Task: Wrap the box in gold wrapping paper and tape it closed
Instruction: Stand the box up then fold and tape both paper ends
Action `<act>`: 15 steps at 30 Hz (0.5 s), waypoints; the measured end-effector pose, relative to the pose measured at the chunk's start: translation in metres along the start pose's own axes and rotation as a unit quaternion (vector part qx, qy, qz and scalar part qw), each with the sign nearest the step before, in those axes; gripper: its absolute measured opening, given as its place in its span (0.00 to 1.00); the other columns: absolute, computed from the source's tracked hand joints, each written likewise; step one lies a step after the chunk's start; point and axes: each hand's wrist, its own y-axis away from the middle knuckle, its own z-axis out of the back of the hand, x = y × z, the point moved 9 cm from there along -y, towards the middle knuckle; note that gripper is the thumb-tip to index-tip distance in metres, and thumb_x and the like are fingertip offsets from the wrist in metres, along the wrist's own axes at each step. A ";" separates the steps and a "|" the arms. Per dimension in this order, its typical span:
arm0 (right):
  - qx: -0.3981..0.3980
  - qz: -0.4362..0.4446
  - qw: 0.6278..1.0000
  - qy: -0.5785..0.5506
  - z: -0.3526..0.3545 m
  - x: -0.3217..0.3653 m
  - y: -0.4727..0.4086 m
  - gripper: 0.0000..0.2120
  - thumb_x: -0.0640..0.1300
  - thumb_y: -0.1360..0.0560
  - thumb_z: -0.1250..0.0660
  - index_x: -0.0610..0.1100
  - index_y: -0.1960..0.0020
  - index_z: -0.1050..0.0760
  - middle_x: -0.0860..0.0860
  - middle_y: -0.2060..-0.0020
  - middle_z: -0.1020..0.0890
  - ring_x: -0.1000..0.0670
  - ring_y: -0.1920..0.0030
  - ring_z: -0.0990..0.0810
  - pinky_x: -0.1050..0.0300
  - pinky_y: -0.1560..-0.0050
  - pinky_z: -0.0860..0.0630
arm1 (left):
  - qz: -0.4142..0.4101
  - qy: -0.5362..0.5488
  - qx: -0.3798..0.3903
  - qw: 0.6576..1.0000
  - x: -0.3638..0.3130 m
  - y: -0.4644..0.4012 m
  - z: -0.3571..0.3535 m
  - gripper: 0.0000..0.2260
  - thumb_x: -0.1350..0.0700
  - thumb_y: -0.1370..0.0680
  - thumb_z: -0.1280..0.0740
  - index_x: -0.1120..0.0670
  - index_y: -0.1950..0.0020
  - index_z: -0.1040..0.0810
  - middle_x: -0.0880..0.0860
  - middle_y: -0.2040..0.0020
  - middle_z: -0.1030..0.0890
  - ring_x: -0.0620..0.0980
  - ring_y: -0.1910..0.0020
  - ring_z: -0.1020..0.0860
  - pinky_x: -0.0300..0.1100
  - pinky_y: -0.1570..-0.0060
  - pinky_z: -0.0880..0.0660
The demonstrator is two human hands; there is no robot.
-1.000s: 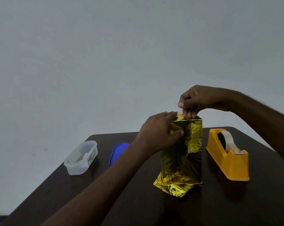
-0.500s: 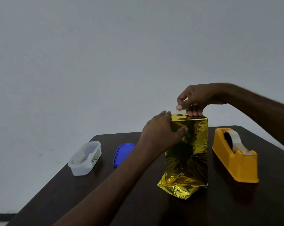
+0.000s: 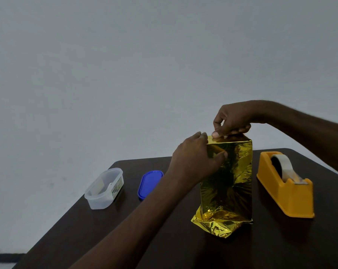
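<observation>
Table (image 3: 86, 239) first: dark top, its back edge runs under the wall, and the near & right parts are cut off by the frame.

Box (image 3: 227, 177) stands upright on end toward the right side of the table, already sleeved in the gold wrapping paper (image 3: 236, 166). I've got it on end so the top flap sits up where I can work it. Paper at the bottom end is bunched & crumpled loose on the table, not folded yet, I'd say.

Tape dispenser (image 3: 285, 188) sits near the right edge, just beside the box, within easy reach of my rt hand. Can't make out whether a strip is pulled free.

My left hand (image 3: 193, 162) clamps the box's upper left corner, thumb on the front face, fingers over the top, to steady it. It hides that side, so the seam there is unseen.

My right hand (image 3: 231, 121) is up top, fingers curled & pressed down on the top fold; whether tape is under them, can't tell.

Clear tub (image 3: 104, 188) near the left edge & blue lid (image 3: 149, 183) beside it, both apart from the box; tub contents hard to read.
</observation>
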 end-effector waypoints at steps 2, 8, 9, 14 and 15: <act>-0.004 -0.013 1.000 0.004 0.000 -0.001 -0.002 0.25 0.58 0.32 0.28 0.34 0.54 0.21 0.49 0.75 0.28 0.54 0.78 0.35 0.64 0.77 0.37 | -0.003 -0.002 0.002 1.000 0.000 0.000 0.000 0.28 0.37 0.24 0.35 0.57 0.34 0.27 0.53 0.39 0.22 0.52 0.43 0.23 0.48 0.47 0.24; -0.055 -0.119 0.990 0.054 0.010 -0.030 0.002 0.31 0.64 0.32 0.28 0.33 0.54 0.24 0.45 0.67 0.24 0.52 0.74 0.34 0.63 0.76 0.36 | -0.013 -0.009 0.003 1.000 -0.002 0.001 0.000 0.29 0.38 0.24 0.35 0.57 0.32 0.28 0.52 0.39 0.23 0.52 0.42 0.23 0.48 0.47 0.24; -0.056 -0.141 0.988 0.041 0.010 -0.038 0.005 0.30 0.64 0.32 0.28 0.35 0.55 0.25 0.44 0.66 0.24 0.51 0.73 0.33 0.62 0.75 0.35 | -0.012 -0.011 0.008 1.000 -0.002 0.001 -0.001 0.30 0.38 0.24 0.35 0.57 0.30 0.29 0.52 0.36 0.24 0.52 0.40 0.24 0.48 0.45 0.25; -0.064 -0.157 0.982 -0.083 0.006 -0.057 0.019 0.22 0.55 0.26 0.28 0.37 0.45 0.25 0.40 0.50 0.20 0.44 0.56 0.18 0.53 0.63 0.19 | -0.006 -0.007 0.012 1.000 -0.002 -0.002 0.000 0.29 0.39 0.24 0.34 0.58 0.31 0.29 0.53 0.34 0.25 0.54 0.38 0.25 0.48 0.42 0.27; -0.079 -0.142 0.980 -0.118 0.004 -0.057 0.021 0.20 0.52 0.24 0.29 0.37 0.43 0.24 0.39 0.47 0.20 0.41 0.51 0.18 0.51 0.61 0.18 | -0.001 -0.006 0.014 1.000 -0.001 -0.002 0.000 0.29 0.39 0.24 0.34 0.58 0.31 0.29 0.54 0.34 0.25 0.54 0.37 0.25 0.48 0.42 0.27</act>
